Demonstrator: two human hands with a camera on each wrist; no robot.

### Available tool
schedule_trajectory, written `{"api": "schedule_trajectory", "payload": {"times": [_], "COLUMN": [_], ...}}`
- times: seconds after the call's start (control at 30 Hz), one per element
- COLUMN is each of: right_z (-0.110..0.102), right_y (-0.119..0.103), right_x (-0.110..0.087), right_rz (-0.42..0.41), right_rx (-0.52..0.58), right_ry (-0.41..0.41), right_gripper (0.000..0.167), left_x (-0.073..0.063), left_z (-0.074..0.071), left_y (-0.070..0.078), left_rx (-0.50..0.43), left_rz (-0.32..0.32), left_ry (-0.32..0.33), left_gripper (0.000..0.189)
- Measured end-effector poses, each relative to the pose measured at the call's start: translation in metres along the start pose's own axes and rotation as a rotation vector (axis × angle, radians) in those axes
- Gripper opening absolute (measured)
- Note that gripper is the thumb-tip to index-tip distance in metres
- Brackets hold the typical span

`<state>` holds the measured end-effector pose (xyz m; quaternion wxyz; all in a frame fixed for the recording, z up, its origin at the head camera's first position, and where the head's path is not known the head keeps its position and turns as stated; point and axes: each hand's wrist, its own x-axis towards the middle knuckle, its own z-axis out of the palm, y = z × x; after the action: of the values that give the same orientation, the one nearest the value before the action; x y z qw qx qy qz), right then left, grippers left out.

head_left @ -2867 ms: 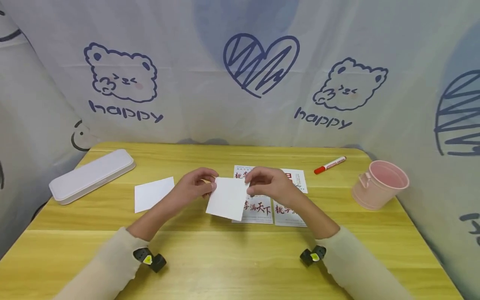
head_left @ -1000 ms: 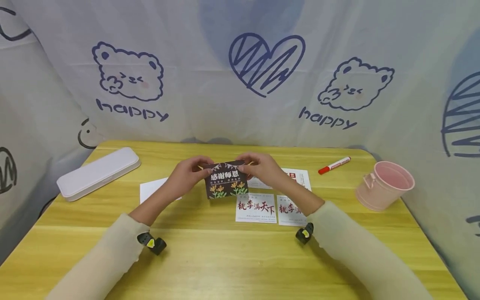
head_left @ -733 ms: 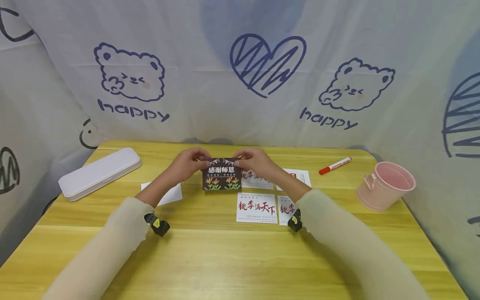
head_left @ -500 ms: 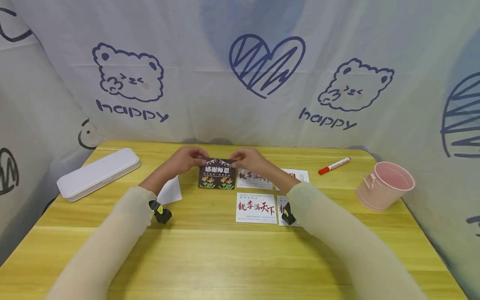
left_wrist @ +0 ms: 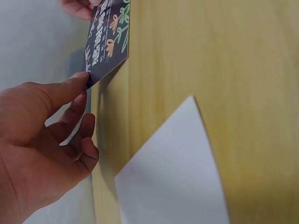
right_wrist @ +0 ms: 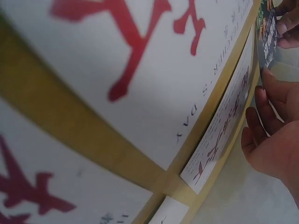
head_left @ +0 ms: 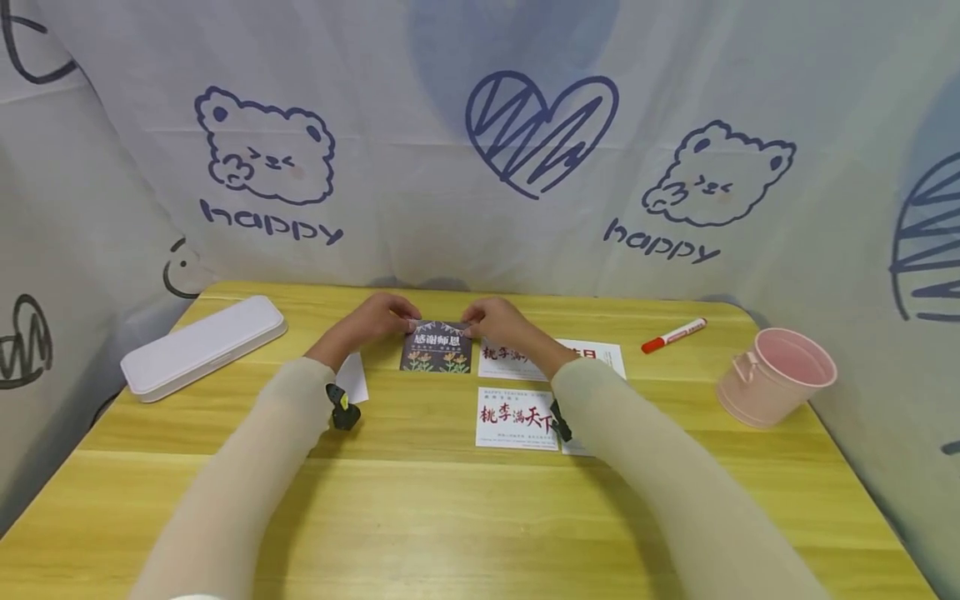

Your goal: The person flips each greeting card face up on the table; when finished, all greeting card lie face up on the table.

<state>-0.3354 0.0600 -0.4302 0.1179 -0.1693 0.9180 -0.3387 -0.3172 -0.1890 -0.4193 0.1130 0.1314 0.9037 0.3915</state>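
Both hands share one dark greeting card (head_left: 437, 348) printed with white characters, bunting and orange flowers. My left hand (head_left: 375, 318) pinches its far left corner between thumb and fingers. At the far right corner, my right hand (head_left: 498, 321) pinches it likewise. In the left wrist view the card (left_wrist: 110, 39) is tilted, its near edge low over the wood. White cards with red characters lie just right of it, one behind (head_left: 506, 365) and one nearer (head_left: 517, 417). A blank white card (left_wrist: 173, 172) lies by the left wrist, partly hidden by the forearm in the head view.
A white case (head_left: 204, 348) lies at the table's left. On the right are a red-capped marker (head_left: 674, 335) and a pink bucket (head_left: 772, 379). More white cards sit under the right forearm, partly covered. A printed curtain (head_left: 405, 183) hangs behind the table (head_left: 442, 517).
The held card showed a blank white side at first; its dark printed face now shows. Both hands have carried it away from the body and down, left of the red-lettered cards.
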Motion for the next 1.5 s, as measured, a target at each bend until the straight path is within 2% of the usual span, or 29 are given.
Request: {"api": "schedule_trajectory", "payload": {"times": [0.2, 0.4, 0.57, 0.67, 0.83, 0.97, 1.13, 1.37, 1.5], "right_z": [0.004, 0.007, 0.007, 0.009, 0.021, 0.039, 0.065, 0.088, 0.095], "right_y": [0.004, 0.002, -0.004, -0.013, -0.037, -0.063, -0.090, -0.105, -0.109], "right_x": [0.004, 0.003, 0.003, 0.001, -0.002, -0.008, -0.009, 0.004, 0.009], "right_rz": [-0.009, -0.008, -0.040, -0.080, -0.182, -0.248, -0.275, -0.317, -0.269], "right_rx": [-0.062, -0.161, -0.222, -0.224, -0.176, -0.135, -0.101, -0.189, -0.156], "right_ry": [0.015, 0.021, 0.026, 0.028, -0.002, -0.047, -0.112, -0.102, -0.140], "right_gripper": [0.022, 0.023, 0.023, 0.025, 0.030, 0.033, 0.036, 0.041, 0.044], "left_x": [0.004, 0.010, 0.003, -0.012, -0.047, -0.076, -0.108, -0.134, -0.143], "left_z": [0.003, 0.004, 0.000, -0.008, -0.027, -0.042, -0.056, -0.066, -0.073], "left_y": [-0.004, -0.008, -0.007, -0.010, -0.021, -0.035, -0.054, -0.073, -0.082], "left_rx": [0.010, 0.099, 0.129, 0.113, 0.092, 0.098, 0.099, 0.121, 0.136], "left_rz": [-0.015, -0.019, -0.012, -0.018, -0.019, -0.029, -0.072, -0.091, -0.103], "left_ry": [-0.030, -0.048, -0.026, -0.003, 0.017, 0.037, 0.041, 0.056, 0.054], "left_gripper": [0.025, 0.024, 0.027, 0.029, 0.031, 0.032, 0.035, 0.036, 0.037]}}
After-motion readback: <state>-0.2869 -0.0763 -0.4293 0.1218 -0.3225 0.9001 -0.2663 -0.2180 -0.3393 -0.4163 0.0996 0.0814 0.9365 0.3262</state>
